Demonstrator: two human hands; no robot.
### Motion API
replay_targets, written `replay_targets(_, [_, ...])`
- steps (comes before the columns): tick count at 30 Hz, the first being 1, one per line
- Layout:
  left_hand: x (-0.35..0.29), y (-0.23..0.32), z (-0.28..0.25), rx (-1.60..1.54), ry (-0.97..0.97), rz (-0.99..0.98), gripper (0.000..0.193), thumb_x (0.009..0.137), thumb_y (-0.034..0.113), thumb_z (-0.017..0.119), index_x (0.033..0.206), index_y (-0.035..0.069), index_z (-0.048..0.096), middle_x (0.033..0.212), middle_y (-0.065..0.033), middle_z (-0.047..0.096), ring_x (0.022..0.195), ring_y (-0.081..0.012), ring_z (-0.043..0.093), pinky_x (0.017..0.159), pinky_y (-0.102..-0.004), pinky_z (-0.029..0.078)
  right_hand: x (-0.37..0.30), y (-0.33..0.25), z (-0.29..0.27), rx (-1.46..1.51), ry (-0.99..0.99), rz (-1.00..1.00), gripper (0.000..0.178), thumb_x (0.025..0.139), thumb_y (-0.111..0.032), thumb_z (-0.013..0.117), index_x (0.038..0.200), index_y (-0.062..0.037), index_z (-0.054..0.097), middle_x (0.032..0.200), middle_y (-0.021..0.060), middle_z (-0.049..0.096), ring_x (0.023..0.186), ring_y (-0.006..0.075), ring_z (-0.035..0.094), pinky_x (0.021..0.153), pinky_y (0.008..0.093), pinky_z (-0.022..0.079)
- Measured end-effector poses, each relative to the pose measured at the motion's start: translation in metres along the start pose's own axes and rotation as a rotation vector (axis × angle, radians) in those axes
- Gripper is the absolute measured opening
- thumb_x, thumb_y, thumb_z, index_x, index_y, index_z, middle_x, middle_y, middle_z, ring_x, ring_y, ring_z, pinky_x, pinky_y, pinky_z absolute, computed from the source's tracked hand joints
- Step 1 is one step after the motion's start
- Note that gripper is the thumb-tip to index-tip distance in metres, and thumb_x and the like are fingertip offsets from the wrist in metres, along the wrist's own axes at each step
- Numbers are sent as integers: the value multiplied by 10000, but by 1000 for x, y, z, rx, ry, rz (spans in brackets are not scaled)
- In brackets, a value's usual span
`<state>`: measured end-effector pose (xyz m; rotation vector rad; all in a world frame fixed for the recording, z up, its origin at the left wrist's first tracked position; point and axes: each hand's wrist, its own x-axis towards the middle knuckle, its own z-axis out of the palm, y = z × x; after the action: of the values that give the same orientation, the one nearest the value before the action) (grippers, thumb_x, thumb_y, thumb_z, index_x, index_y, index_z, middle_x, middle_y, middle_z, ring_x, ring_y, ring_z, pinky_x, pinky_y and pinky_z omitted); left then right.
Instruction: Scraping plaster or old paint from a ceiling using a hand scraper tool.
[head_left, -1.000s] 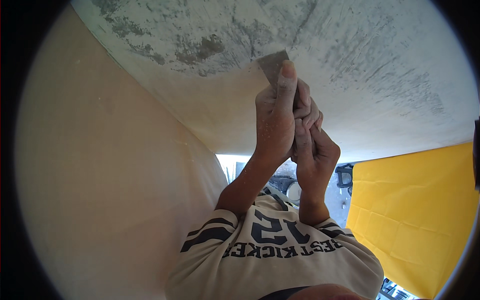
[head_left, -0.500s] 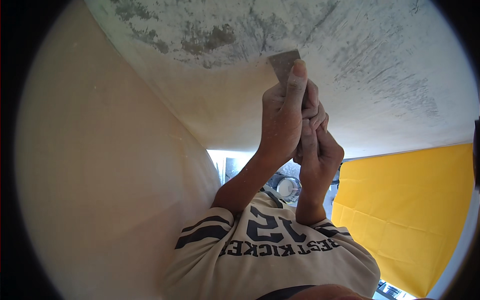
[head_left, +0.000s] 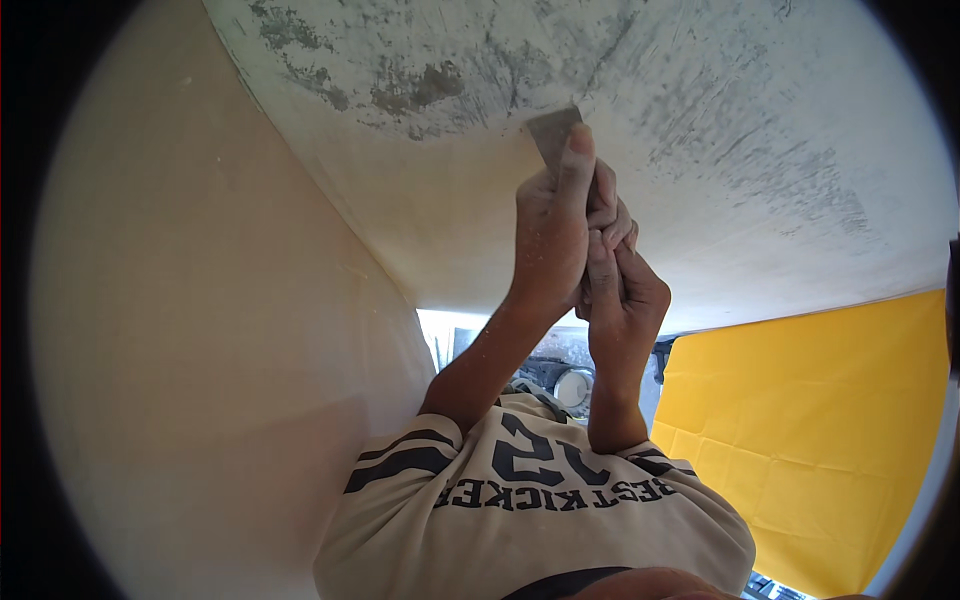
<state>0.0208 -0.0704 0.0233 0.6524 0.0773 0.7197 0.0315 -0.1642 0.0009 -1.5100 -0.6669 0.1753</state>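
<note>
A scraper with a flat grey metal blade rests its edge against a patchy white-and-grey plastered surface. My left hand is closed around the scraper, its thumb pressed along the blade. Just below and to its right, my right hand is closed too, wrapped around the lower part of the tool. The handle is mostly hidden by my fingers. Pale dust coats both hands. Dark grey bare patches show left of the blade, next to a smoother cream area.
A plain beige wall meets the patchy surface along a slanting edge at left. A yellow sheet hangs at right. Beyond my arms stands a round container with white contents, partly hidden.
Both hands and the scraper have shifted slightly left and a little down in the picture. The grip stays the same, and the view has moved a little.
</note>
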Motion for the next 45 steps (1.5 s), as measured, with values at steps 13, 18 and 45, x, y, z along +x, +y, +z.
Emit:
replay_targets(13, [-5, 14, 11, -27, -17, 39, 485, 1015, 497, 466, 737, 99, 463, 527, 42, 282, 461, -96, 376, 538, -297, 422, -1, -18, 0, -19, -26, -38, 185, 963, -103, 621, 963, 70, 687, 548, -50, 444, 557, 8, 330, 478, 208, 251])
replay_targets(18, [-5, 10, 9, -14, 4, 57, 483, 1021, 494, 450, 741, 101, 462, 529, 43, 287, 466, -93, 375, 544, -297, 426, 1, -17, 1, 1, -10, 8, 195, 966, -114, 623, 983, 68, 690, 561, -51, 454, 558, 5, 332, 479, 206, 254])
replay_targets(45, [-23, -12, -3, -176, 1, 66, 442, 1046, 451, 398, 932, 47, 536, 593, -6, 443, 596, -146, 572, 665, -312, 517, -7, 5, -25, 0, -140, 6, 217, 991, -91, 565, 1120, 45, 672, 671, -1, 553, 591, 40, 436, 519, 206, 353])
